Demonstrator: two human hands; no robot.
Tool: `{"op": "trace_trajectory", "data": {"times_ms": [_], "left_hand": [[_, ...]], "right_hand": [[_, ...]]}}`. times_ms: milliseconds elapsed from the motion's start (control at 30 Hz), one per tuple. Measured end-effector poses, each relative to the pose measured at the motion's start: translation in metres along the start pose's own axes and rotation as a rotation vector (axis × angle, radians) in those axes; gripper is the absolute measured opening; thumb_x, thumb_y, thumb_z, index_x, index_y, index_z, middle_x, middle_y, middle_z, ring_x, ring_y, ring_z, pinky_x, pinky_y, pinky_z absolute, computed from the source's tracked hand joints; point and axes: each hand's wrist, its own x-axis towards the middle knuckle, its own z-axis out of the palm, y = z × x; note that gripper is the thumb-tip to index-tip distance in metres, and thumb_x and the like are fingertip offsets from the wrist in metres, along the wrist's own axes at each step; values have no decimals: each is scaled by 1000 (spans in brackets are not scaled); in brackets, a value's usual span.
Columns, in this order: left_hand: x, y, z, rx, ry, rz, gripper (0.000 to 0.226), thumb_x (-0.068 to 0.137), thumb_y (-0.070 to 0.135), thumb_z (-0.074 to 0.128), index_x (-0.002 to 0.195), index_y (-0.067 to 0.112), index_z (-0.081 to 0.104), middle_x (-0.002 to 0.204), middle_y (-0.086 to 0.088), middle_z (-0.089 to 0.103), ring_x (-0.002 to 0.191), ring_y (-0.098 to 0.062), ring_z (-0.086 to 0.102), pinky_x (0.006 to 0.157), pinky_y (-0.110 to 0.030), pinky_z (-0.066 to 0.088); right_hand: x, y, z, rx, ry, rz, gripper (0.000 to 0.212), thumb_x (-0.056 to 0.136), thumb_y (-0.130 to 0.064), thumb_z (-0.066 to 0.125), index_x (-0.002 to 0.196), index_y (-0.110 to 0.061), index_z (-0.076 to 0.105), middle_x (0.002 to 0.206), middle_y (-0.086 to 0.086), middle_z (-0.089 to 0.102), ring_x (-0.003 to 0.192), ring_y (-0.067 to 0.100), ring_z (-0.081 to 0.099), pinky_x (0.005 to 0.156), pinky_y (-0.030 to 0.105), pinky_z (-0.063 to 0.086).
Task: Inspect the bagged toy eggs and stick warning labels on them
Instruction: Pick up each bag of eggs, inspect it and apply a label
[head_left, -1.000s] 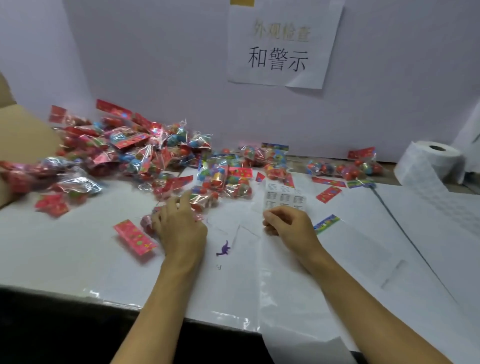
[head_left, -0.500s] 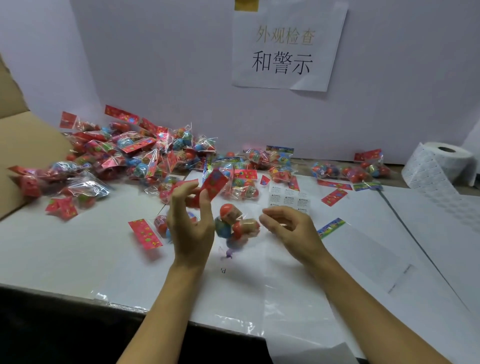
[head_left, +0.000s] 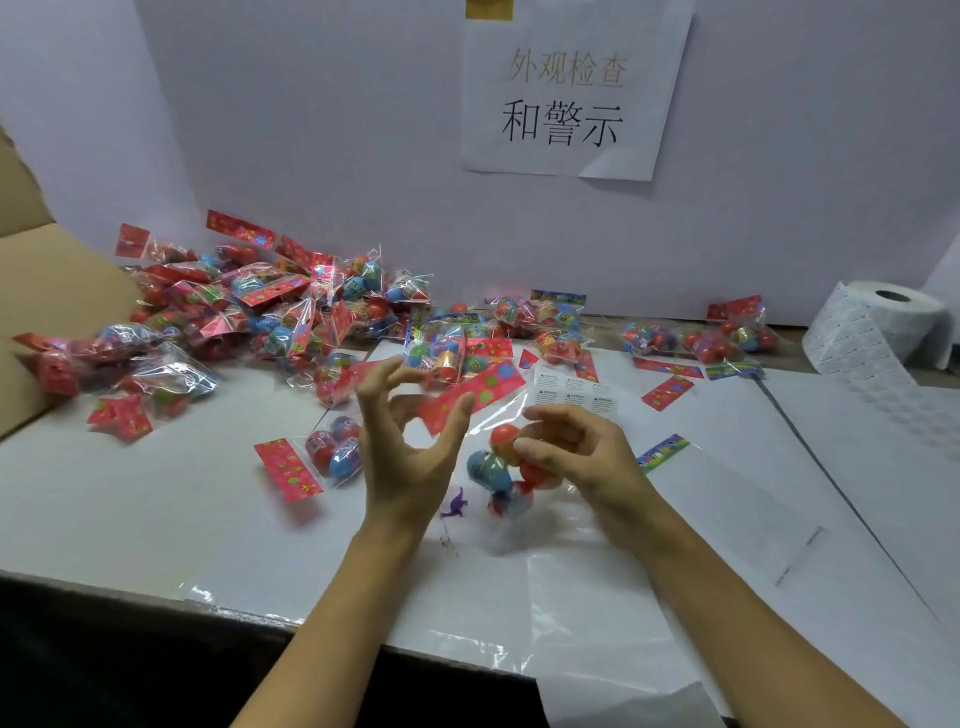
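The bagged eggs (head_left: 501, 467) hang between both hands above the tabletop (head_left: 156, 509): left hand (head_left: 410, 441) pinches the red header, right hand (head_left: 576, 452) curls round the eggs. A loose grip may let slippery film slide, dropping them beyond the label strip (head_left: 574, 392).

- Bag of eggs (head_left: 498, 467): clear, glossy plastic film; red printed card header; smooth, shiny eggs.
- Pile of bags (head_left: 249, 322): the same crinkled, reflective film.
- Label roll (head_left: 872, 332): matt white paper.
- Table (head_left: 130, 499): white, under glossy clear sheeting.
- Box (head_left: 47, 291): matt brown cardboard.
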Motion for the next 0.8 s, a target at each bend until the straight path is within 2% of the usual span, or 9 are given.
{"op": "trace_trajectory", "data": {"times_ms": [100, 167, 267, 333, 400, 500, 567, 667, 800], "left_hand": [[2, 1, -1, -107, -18, -290, 49, 85, 38, 73, 124, 21, 49, 114, 4, 63, 93, -9, 72, 81, -17, 58], [3, 2, 0, -205, -188, -514, 37, 83, 53, 68, 110, 28, 64, 104, 5, 72, 95, -9, 73, 80, -21, 60], [0, 7, 4, -376, -424, -742, 48, 78, 68, 68, 97, 25, 79, 96, 0, 78, 94, -16, 75, 72, -18, 58], [-1, 9, 5, -453, -470, -774, 49, 80, 66, 70, 96, 21, 81, 95, -6, 78, 92, -19, 76, 74, -23, 59], [-1, 11, 3, -489, -474, -747, 46, 79, 59, 72, 98, 18, 81, 94, -8, 78, 89, -20, 75, 72, -26, 59], [-3, 11, 0, -420, -525, -644, 32, 84, 46, 81, 98, 17, 81, 94, -8, 78, 87, -19, 74, 75, -26, 58], [-4, 13, 0, -402, -566, -638, 26, 85, 39, 80, 96, 15, 81, 93, -10, 78, 85, -21, 74, 75, -29, 60], [-3, 17, 1, -385, -563, -669, 24, 81, 34, 77, 88, 12, 82, 85, -11, 78, 77, -19, 73, 67, -26, 58], [-5, 16, 3, -397, -564, -729, 28, 80, 34, 76, 86, 7, 79, 86, -15, 76, 82, -26, 73, 70, -33, 61]], "right_hand": [[4, -1, -5, 164, 71, 52, 56, 72, -32, 88, 122, -27, 64, 102, -2, 75, 97, 19, 74, 71, 29, 59], [4, -1, -7, 233, 69, 77, 57, 74, -31, 86, 126, -25, 63, 106, 4, 72, 98, 22, 74, 70, 27, 57], [3, -1, -5, 204, 38, 83, 58, 74, -28, 85, 127, -22, 63, 118, 15, 64, 99, 23, 73, 71, 28, 57], [2, -2, -5, 164, 24, 69, 54, 74, -26, 86, 123, -21, 65, 118, 17, 62, 99, 23, 73, 70, 30, 58], [2, -2, -5, 137, 8, 55, 47, 74, -24, 84, 119, -19, 67, 109, 14, 64, 96, 25, 73, 71, 35, 61], [0, -2, -4, 34, -18, 60, 36, 77, -38, 81, 106, -20, 72, 103, 12, 71, 96, 24, 72, 78, 44, 61], [-1, -3, -2, 0, -26, 68, 37, 78, -48, 82, 99, -18, 77, 95, 7, 75, 88, 20, 73, 71, 38, 61], [-1, -4, -2, -46, -18, 83, 43, 74, -53, 78, 90, -13, 80, 87, 10, 75, 82, 21, 73, 61, 30, 58], [0, -2, -2, -48, -12, 73, 41, 73, -49, 78, 80, -9, 81, 86, 17, 76, 83, 28, 75, 69, 33, 61]]}}
